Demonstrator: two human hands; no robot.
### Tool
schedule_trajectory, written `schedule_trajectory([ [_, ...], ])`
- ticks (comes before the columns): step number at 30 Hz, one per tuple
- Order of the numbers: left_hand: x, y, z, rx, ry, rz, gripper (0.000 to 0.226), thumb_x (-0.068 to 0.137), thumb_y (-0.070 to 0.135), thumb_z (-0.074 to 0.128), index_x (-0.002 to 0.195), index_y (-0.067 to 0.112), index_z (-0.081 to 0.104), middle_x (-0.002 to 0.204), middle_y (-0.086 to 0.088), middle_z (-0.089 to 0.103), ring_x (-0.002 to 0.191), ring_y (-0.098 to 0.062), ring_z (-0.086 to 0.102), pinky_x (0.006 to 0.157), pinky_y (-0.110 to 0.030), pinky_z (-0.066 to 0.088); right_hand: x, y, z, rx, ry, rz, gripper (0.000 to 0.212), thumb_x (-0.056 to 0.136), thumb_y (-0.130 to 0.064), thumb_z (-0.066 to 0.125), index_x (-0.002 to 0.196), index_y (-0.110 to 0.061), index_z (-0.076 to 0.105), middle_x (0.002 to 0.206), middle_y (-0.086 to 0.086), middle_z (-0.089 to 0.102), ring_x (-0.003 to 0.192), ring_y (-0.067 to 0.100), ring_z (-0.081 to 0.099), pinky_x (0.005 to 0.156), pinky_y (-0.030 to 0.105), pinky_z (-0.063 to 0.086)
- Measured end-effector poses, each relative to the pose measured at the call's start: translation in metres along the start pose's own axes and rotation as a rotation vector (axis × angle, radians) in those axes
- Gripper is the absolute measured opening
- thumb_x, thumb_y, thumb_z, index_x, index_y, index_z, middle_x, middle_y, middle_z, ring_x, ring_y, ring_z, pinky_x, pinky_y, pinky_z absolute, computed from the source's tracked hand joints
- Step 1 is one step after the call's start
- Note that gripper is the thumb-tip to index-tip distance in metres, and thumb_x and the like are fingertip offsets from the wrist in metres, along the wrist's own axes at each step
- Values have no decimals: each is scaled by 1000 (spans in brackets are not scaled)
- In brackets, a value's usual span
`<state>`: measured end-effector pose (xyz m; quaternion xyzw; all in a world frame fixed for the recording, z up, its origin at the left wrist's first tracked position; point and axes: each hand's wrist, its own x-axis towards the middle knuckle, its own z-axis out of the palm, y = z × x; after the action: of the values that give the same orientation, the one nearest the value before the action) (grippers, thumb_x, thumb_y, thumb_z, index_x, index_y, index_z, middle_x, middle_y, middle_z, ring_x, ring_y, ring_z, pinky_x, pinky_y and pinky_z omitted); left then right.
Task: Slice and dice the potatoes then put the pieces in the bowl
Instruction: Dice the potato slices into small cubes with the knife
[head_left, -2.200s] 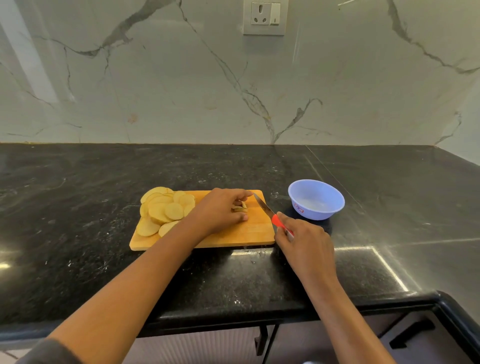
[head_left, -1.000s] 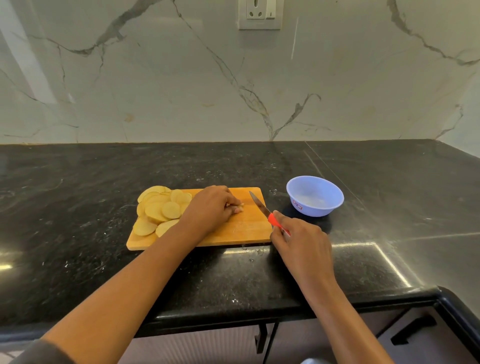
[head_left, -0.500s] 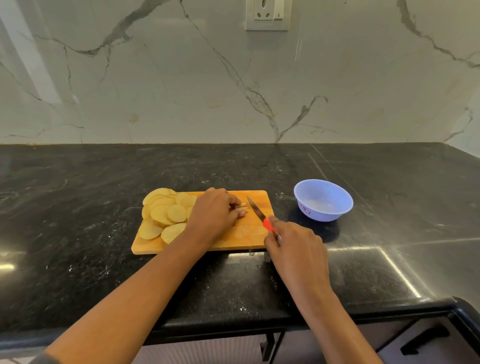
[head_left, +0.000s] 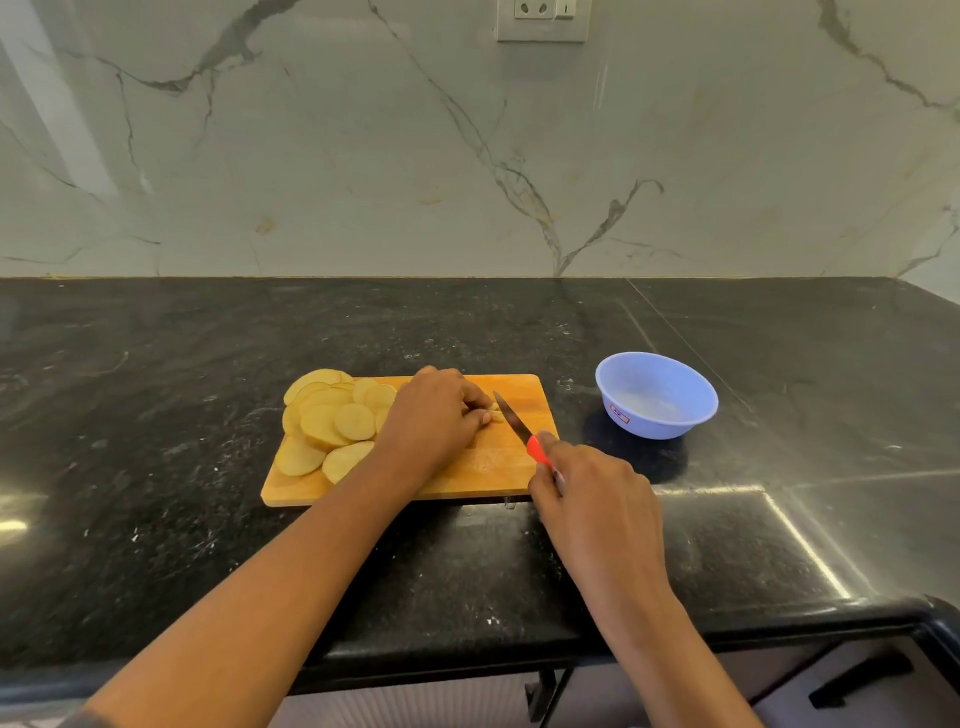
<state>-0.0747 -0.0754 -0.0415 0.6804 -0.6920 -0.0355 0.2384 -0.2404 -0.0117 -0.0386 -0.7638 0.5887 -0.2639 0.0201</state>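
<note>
A wooden cutting board (head_left: 498, 475) lies on the black counter. Several round potato slices (head_left: 332, 421) are heaped on its left half. My left hand (head_left: 434, 421) is curled over a small potato piece (head_left: 496, 414) near the board's middle, and most of that piece is hidden under my fingers. My right hand (head_left: 592, 499) grips the red handle of a knife (head_left: 511, 418), whose blade sits right beside the piece. A light blue bowl (head_left: 655, 394) stands to the right of the board and holds no potato.
The black stone counter (head_left: 156, 467) runs wide on both sides, with its front edge close below my arms. A marble wall with a socket (head_left: 541, 20) rises behind. Cabinet handles (head_left: 860, 678) show under the counter at lower right.
The knife blade has shifted left, closer to my left fingertips and the potato piece. My left hand stays curled on the piece. The view moved slightly.
</note>
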Motion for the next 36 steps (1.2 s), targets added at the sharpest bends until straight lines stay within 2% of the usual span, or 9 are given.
schedule_trajectory([
  [4, 0, 2, 0, -21, 14, -14, 26, 89, 31, 65, 112, 24, 71, 106, 5, 66, 100, -12, 51, 84, -25, 46, 1, -4, 3, 24, 10, -15, 44, 100, -36, 37, 144, -34, 36, 101, -10, 63, 76, 6, 47, 62, 19, 32],
  [11, 2, 2, -2, -37, 23, -36, 23, 86, 32, 68, 106, 23, 74, 101, 5, 68, 98, -11, 54, 85, -29, 49, 4, -11, 4, -28, -21, -30, 44, 101, -34, 33, 146, -31, 33, 103, -8, 62, 75, 8, 44, 61, 21, 30],
  [13, 3, 1, -2, -39, 26, -50, 21, 85, 33, 69, 103, 24, 75, 100, 6, 69, 97, -11, 54, 84, -28, 49, 5, -14, 5, -47, -47, -31, 45, 102, -32, 32, 147, -30, 31, 106, -6, 62, 78, 11, 49, 61, 22, 30],
  [16, 4, 1, -2, -23, 27, -62, 19, 86, 34, 68, 101, 25, 75, 100, 7, 69, 94, -7, 49, 78, -23, 43, 9, -20, 11, -100, -75, -22, 46, 102, -28, 32, 148, -27, 29, 109, -3, 61, 89, 15, 58, 62, 23, 32],
  [20, 5, 1, -2, -3, 16, -53, 22, 87, 36, 66, 105, 25, 74, 102, 7, 68, 93, -5, 42, 76, -22, 38, 10, -28, 21, -201, -88, -29, 51, 102, -22, 37, 150, -21, 22, 112, 0, 60, 92, 17, 61, 65, 26, 40],
  [24, 6, 0, -2, 14, 11, -43, 22, 87, 36, 66, 105, 26, 73, 102, 7, 67, 98, -10, 48, 76, -23, 40, 7, -26, 21, -211, -85, -45, 52, 102, -19, 37, 151, -21, 18, 110, 0, 59, 79, 16, 54, 49, 22, 26],
  [26, 6, 0, -2, 11, 6, -37, 22, 87, 37, 66, 105, 26, 73, 103, 7, 67, 101, -11, 49, 77, -23, 41, 6, -25, 22, -210, -63, -53, 52, 102, -18, 35, 151, -21, 19, 109, 0, 59, 80, 17, 55, 46, 22, 21],
  [32, 8, 0, -2, 18, -1, -29, 25, 88, 37, 65, 108, 25, 72, 105, 6, 66, 93, -5, 41, 77, -20, 39, 7, -23, 13, -137, -37, -28, 47, 103, -25, 30, 149, -27, 24, 108, -4, 59, 72, 14, 41, 46, 20, 17],
  [36, 9, 1, -1, 30, -11, -22, 26, 88, 38, 64, 108, 24, 72, 105, 6, 67, 92, -6, 43, 78, -20, 39, 11, -20, 11, -89, -39, -48, 46, 103, -29, 31, 148, -28, 27, 105, -5, 60, 74, 11, 44, 54, 22, 30],
])
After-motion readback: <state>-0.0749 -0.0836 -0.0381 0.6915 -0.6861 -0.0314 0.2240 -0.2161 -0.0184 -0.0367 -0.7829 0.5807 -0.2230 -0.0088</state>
